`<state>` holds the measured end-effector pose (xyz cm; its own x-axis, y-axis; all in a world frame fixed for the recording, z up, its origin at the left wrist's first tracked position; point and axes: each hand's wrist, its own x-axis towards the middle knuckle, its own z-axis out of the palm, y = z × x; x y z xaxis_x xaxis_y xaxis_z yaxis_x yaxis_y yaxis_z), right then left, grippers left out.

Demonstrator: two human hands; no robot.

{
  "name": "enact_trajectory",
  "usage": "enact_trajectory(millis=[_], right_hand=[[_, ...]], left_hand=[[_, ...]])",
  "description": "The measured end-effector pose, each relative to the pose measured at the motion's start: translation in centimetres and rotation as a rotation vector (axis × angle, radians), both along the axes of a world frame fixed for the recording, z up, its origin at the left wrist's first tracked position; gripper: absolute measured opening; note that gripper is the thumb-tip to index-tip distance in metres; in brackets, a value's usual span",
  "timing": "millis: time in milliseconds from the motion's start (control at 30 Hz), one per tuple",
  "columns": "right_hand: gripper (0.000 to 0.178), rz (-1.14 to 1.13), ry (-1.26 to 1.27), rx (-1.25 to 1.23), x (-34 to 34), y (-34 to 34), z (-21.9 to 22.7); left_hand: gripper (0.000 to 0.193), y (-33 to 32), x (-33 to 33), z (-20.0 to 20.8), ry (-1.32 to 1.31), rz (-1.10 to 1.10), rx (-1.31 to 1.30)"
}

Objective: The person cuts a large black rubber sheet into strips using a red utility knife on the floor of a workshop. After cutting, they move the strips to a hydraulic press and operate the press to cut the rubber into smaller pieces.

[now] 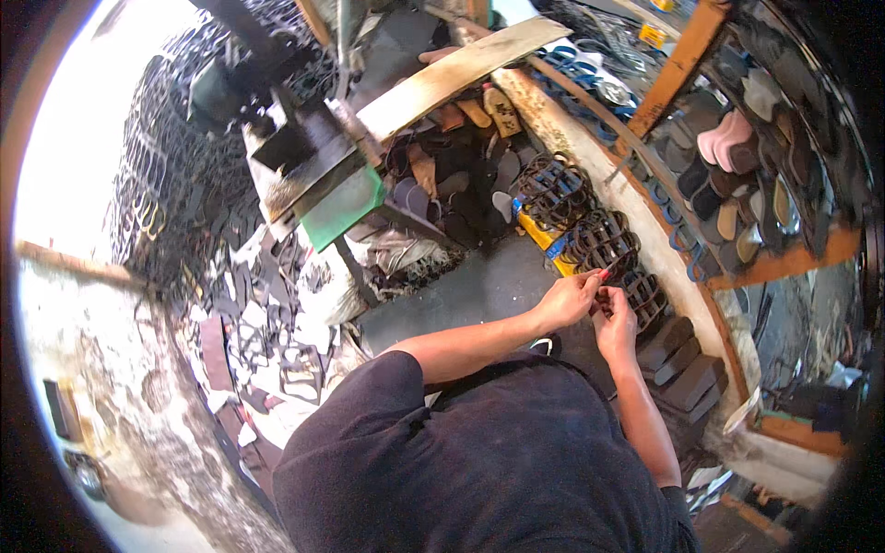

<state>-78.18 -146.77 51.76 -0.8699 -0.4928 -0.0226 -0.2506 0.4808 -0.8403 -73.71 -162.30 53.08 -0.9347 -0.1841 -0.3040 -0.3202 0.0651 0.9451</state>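
Observation:
My left hand (567,302) is closed, with a small red-tipped thing (604,275) showing at its fingertips; its kind is too small to make out. Close beside it, my right hand (616,324) has its fingers drawn together in a pinch, and whatever lies between them is hidden. Just beyond both hands stand rows of dark strappy sandals (599,241). A yellow and blue box (544,235) lies along their left side. Near my right forearm are stacked dark foam sole blocks (680,364).
At the left stands a machine with a green-edged table (341,210), a pale plank (466,76) beyond it. Material scraps (286,341) litter the floor at left. Racks at right hold many soles (728,143). A worn low wall (636,203) runs behind the sandals.

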Motion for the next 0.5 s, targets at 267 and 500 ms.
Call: enact_trajectory(millis=[267, 500], right_hand=[[0.021, 0.082, -0.177, -0.016, -1.3, -1.8, -1.7], [0.021, 0.307, 0.116, 0.035, -1.3, -2.2, -0.2]], left_hand=[[0.049, -0.4, 2.0, 0.9, 0.116, 0.129, -0.126], [0.054, -0.9, 2.6, 1.5, 0.105, 0.094, -0.142]])
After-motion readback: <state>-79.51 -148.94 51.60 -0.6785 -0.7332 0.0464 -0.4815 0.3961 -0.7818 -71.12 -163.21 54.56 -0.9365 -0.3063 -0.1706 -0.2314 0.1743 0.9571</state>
